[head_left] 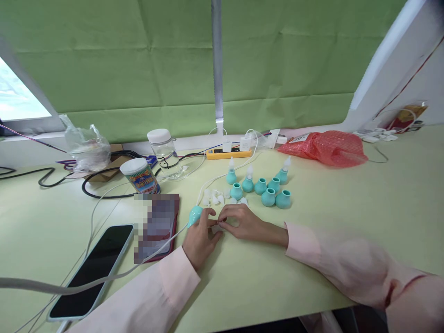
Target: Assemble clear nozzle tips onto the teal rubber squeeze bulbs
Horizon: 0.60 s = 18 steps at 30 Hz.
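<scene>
My left hand [201, 236] is closed around a small whitish piece at its fingertips, beside a teal bulb [194, 215] with a glossy rounded end. My right hand [239, 222] pinches at the same spot, its fingertips meeting those of the left; the piece between them is mostly hidden. Just beyond the hands lie several small translucent white tips [215, 199]. Several open teal bulbs [268, 197] stand behind and to the right. Three teal bulbs, one of them at the back [231, 175], have clear nozzles pointing up.
A phone [93, 270] and a dark red-edged flat item [161, 226] lie left, crossed by a white cable. Behind are a printed canister [143, 178], a clear jar [166, 155], a yellow power strip [229, 154], a plastic bag [86, 150] and red bubble wrap [329, 148].
</scene>
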Available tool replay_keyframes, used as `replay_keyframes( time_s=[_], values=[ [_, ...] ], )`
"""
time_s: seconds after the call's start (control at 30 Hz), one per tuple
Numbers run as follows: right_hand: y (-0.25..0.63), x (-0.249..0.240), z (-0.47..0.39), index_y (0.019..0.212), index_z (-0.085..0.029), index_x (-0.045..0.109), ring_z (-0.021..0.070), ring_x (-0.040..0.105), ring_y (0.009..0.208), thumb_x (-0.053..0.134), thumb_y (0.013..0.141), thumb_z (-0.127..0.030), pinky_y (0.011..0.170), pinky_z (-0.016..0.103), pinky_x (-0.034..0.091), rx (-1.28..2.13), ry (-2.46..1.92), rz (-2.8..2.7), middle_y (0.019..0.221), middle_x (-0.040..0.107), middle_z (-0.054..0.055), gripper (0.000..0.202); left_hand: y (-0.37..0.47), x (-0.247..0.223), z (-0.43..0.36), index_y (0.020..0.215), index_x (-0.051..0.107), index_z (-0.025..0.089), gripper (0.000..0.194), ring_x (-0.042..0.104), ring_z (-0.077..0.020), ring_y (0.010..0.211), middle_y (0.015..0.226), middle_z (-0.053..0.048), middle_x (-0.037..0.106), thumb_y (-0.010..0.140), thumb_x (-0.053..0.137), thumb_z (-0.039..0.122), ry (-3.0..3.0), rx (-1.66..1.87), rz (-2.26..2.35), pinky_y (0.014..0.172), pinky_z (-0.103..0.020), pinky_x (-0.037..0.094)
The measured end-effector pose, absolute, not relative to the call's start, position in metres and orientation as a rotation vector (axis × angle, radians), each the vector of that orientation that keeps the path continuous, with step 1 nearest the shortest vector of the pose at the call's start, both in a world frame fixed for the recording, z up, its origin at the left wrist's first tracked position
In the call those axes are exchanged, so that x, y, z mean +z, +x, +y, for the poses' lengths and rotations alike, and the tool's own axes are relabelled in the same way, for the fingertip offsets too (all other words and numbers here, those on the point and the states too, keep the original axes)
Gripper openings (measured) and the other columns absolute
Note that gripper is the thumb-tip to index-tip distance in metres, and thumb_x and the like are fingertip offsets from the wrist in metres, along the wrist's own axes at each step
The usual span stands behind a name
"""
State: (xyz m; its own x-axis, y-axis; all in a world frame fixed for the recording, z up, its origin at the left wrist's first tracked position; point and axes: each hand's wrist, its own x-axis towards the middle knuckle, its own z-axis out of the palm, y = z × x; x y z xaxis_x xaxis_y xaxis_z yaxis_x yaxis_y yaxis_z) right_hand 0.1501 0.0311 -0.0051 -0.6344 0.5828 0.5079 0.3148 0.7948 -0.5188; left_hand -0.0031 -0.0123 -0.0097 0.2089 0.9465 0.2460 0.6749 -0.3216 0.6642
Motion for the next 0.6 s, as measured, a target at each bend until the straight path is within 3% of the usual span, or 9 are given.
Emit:
replay_keyframes(
  time_s=[0.37, 0.6],
  values=[
    [0.1535, -0.0034, 0.0292, 0.074, -0.017, 0.055, 0.0128, 0.054, 0.069, 0.051, 0.066, -0.008, 0.062, 0.024, 0.042, 0.465, -0.660, -2.341, 0.074, 0.059, 0.002, 0.012, -0.0054, -0.0170, -0.0091, 0.092, 0.046, 0.020, 0.025, 0.063, -0.0171, 0.078, 0.083, -0.004, 0.065, 0.067, 0.050, 0.017, 2.153, 0.900, 1.495, 0.067, -0.029, 0.051],
    [0.1533, -0.0028, 0.0286, 0.075, -0.016, 0.054, 0.0149, 0.053, 0.073, 0.050, 0.067, -0.010, 0.065, 0.027, 0.043, 0.354, -0.603, -2.370, 0.075, 0.059, 0.005, 0.010, -0.0049, -0.0132, -0.0113, 0.083, 0.058, 0.017, 0.016, 0.062, -0.0155, 0.065, 0.075, -0.004, 0.065, 0.067, 0.052, 0.018, 2.279, 0.880, 1.544, 0.062, -0.026, 0.050]
  ],
)
